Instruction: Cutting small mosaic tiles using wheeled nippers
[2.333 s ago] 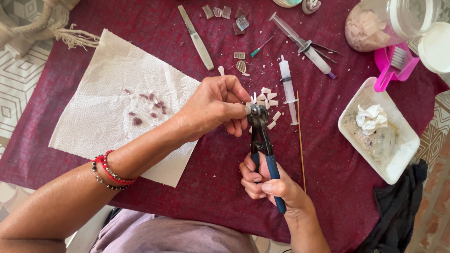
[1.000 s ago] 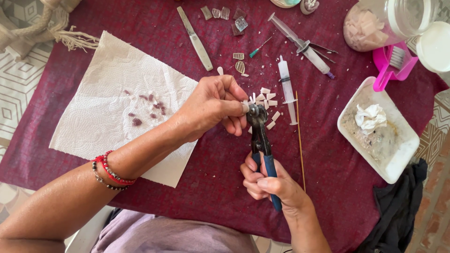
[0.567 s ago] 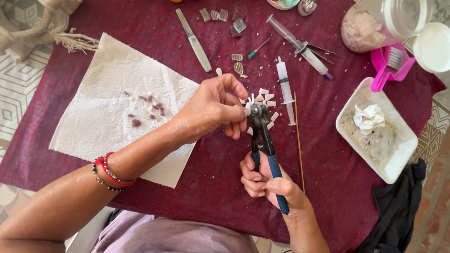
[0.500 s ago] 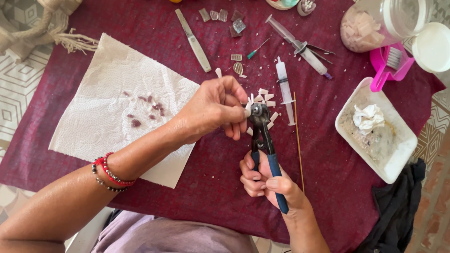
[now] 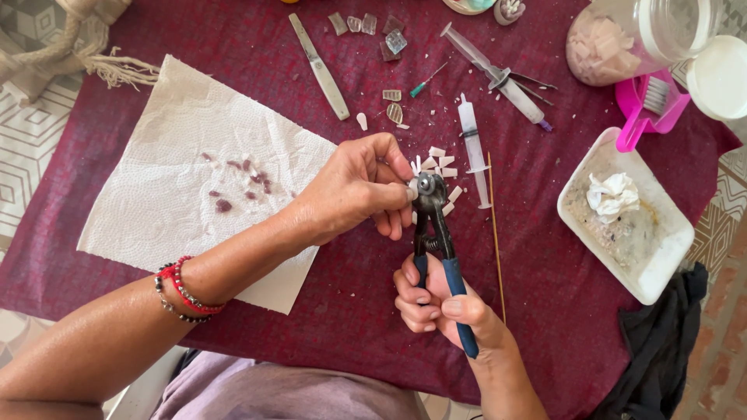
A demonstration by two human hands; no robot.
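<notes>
- The nippers (image 5: 436, 241) have a dark metal head with two small round wheels at the tip and blue-sleeved handles. They stand nearly upright in view, head away from the person, raised over the dark red cloth.
- A small pale tile piece (image 5: 413, 185) sits at the wheels, mostly hidden by fingertips, just beside loose pale chips.

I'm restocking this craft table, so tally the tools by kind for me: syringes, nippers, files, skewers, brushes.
Syringes: 2, one, one
Nippers: 1, gripped by the right hand, left hand at the head
Files: 1
Skewers: 1
Brushes: 1
Total: 6
</notes>
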